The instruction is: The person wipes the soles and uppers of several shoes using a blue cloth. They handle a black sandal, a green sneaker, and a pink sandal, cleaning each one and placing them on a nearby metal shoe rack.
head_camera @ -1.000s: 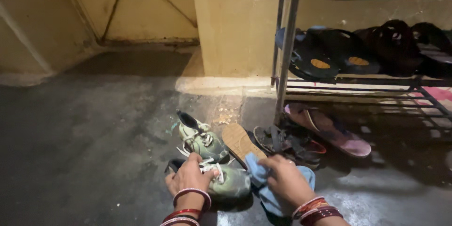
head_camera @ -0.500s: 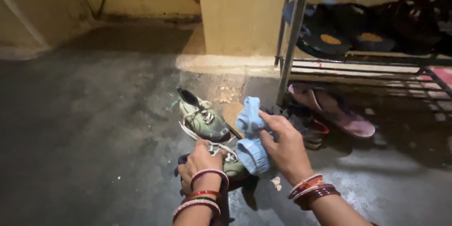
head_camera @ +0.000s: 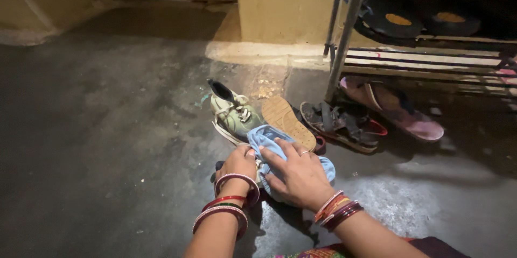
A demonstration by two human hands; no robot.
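My left hand (head_camera: 237,165) grips a green sneaker that is almost wholly hidden under the hands and a light blue cloth (head_camera: 265,137). My right hand (head_camera: 296,174) presses that cloth down over the held sneaker. Both wrists carry red and white bangles. A second green sneaker (head_camera: 232,114) with white laces stands on the floor just beyond my hands, its tongue sticking up.
An upturned tan sole (head_camera: 288,121), a dark strappy sandal (head_camera: 339,123) and a pink slipper (head_camera: 396,110) lie on the concrete floor by a metal shoe rack (head_camera: 344,37) holding dark footwear. A yellow pillar (head_camera: 280,5) stands behind.
My right hand has brought the blue cloth down from the air onto the sneaker held in my left hand. The view has tilted further down.
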